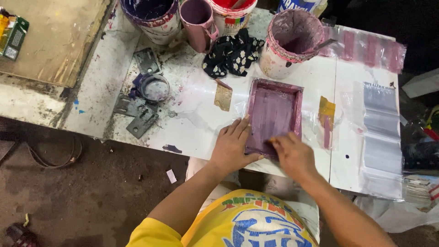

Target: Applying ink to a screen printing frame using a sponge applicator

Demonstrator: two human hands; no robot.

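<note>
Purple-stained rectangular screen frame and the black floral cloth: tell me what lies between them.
In the head view, only bare white tabletop separates the purple-stained rectangular screen frame from the black floral cloth; a tan tape scrap sits just left.

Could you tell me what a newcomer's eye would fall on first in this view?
Probably the purple-stained framed screen at the centre of the white table, with the left hand flat against its left edge and the right hand on its near corner. Behind it stand paint-smeared buckets and a black flowered cloth.
</note>
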